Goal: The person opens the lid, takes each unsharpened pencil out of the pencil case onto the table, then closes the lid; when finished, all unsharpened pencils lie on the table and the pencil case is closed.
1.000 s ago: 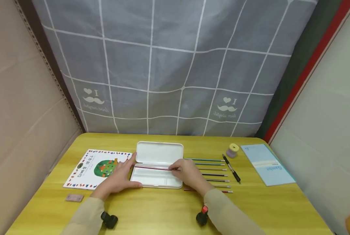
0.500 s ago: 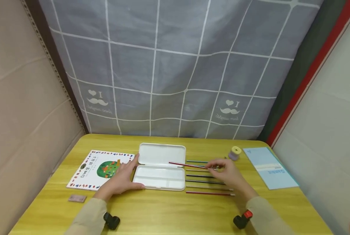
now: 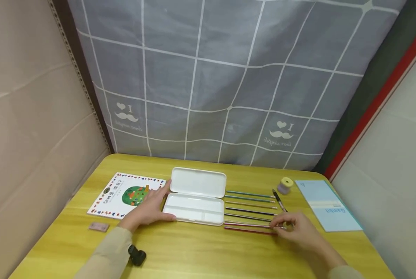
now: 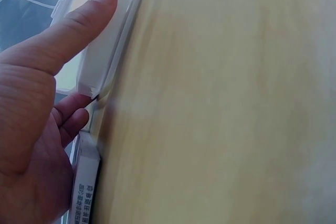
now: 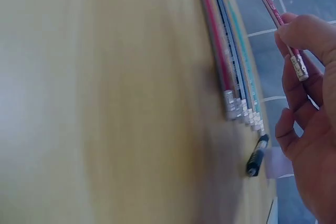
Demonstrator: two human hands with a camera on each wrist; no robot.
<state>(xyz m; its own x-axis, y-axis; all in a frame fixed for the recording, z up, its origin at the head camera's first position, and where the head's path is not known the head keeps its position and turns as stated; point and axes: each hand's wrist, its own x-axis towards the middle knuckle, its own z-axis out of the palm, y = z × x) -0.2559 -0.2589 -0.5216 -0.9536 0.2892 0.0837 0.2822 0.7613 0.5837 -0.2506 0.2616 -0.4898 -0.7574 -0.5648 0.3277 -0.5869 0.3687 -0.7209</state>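
A white pencil case (image 3: 195, 218) lies unfolded mid-table, lid tilted back, its divided tray bare inside. My left hand (image 3: 150, 207) rests at its left end, thumb straight along the front edge and the other fingers spread up the side toward the hinge. Between thumb and fingertips my right hand (image 3: 300, 230) pinches a red pencil (image 5: 270, 9) near its metal eraser end. That pencil is held over the near end of the row of pencils (image 3: 251, 211), right of the case. Another red pencil (image 5: 215, 35) lies nearest me in the row.
Left of the case lies a white illustrated book (image 3: 115, 193), with a pinkish eraser (image 3: 99, 226) in front. Rightward are a black pen (image 3: 278, 199), a small yellow-lidded container (image 3: 285, 186) and a light blue notebook (image 3: 328, 209). A grey checked cloth (image 3: 211, 85) hangs behind.
My right hand has lifted the red pencil out of the case and carried it right and toward me, to the row's near end. My left hand stays at the case.
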